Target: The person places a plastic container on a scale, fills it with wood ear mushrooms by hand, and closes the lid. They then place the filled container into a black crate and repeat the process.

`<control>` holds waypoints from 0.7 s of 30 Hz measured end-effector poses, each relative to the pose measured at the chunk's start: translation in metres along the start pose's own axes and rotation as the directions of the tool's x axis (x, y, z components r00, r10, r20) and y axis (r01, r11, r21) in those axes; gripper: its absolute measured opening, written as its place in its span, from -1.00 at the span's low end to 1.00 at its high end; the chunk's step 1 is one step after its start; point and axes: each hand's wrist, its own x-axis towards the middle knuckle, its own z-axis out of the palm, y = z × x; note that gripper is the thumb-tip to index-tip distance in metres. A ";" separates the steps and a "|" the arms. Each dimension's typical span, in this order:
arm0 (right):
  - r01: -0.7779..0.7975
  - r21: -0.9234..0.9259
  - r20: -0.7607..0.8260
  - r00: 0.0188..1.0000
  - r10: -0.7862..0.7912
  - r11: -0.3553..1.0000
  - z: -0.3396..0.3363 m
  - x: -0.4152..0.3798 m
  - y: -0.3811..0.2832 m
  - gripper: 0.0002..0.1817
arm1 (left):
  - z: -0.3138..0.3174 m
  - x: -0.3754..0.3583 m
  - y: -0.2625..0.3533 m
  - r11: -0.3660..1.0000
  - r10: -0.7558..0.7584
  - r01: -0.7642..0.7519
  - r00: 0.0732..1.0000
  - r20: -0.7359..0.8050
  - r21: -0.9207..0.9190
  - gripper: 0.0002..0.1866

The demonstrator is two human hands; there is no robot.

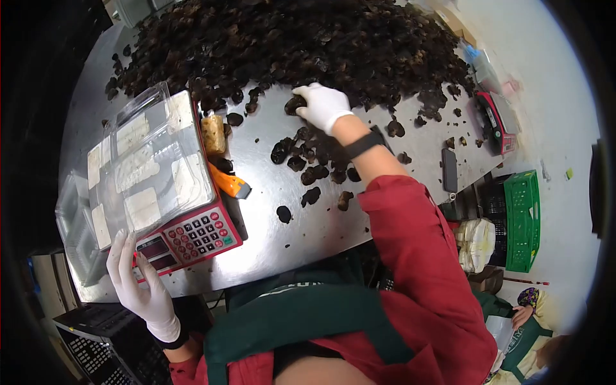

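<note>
A large heap of dark brown, curled wood ear mushrooms [301, 48] covers the far part of the metal table [263, 221]. My right hand [321, 106], in a white glove, is at the near edge of this heap, its thumb and fingers closed on a dark mushroom [294, 105]. On the left, a clear plastic container [138, 163] lies on the pan of a red digital scale [199, 237]. My left hand [142, 279], also gloved, is at the scale's front left corner, fingers stretched and apart, the tips near the container's edge. Loose mushrooms [311, 151] lie below my right wrist.
Beside the scale are an orange-handled tool [228, 183] and a tan roll [213, 135]. More clear containers [83, 224] stack at the left edge. A phone [449, 173] and a second scale [497, 122] are on the right. Past a green crate [521, 221], another person [523, 340] holds something pale.
</note>
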 end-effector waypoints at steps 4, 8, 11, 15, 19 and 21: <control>0.014 -0.185 0.011 1.000 -0.012 0.983 0.029 0.027 -0.020 -0.72 | 0.002 0.003 -0.001 0.998 -0.066 0.066 0.998 -0.002 0.018 -0.61; 0.093 0.178 -0.207 0.977 -0.055 0.980 -0.015 0.019 -0.059 -0.75 | 0.001 0.008 -0.010 0.989 -0.094 0.089 0.995 0.035 0.120 -0.66; 0.477 0.453 -0.472 0.845 -0.251 0.753 -0.053 -0.007 -0.136 -0.75 | 0.013 0.010 -0.014 0.992 -0.034 0.015 0.988 0.149 0.127 -0.71; 0.593 0.396 -0.387 0.800 -0.459 0.701 -0.045 -0.033 -0.233 -0.76 | 0.020 0.016 -0.009 0.984 0.050 -0.082 0.979 0.198 0.156 -0.72; 0.642 0.224 -0.377 0.751 -0.542 0.734 -0.023 -0.047 -0.252 -0.62 | 0.029 0.006 -0.024 0.986 0.038 -0.061 0.988 0.148 0.152 -0.73; 0.627 0.346 -0.444 0.765 -0.467 0.698 -0.032 -0.051 -0.229 -0.61 | 0.029 0.011 -0.019 0.988 0.044 -0.067 0.985 0.167 0.136 -0.73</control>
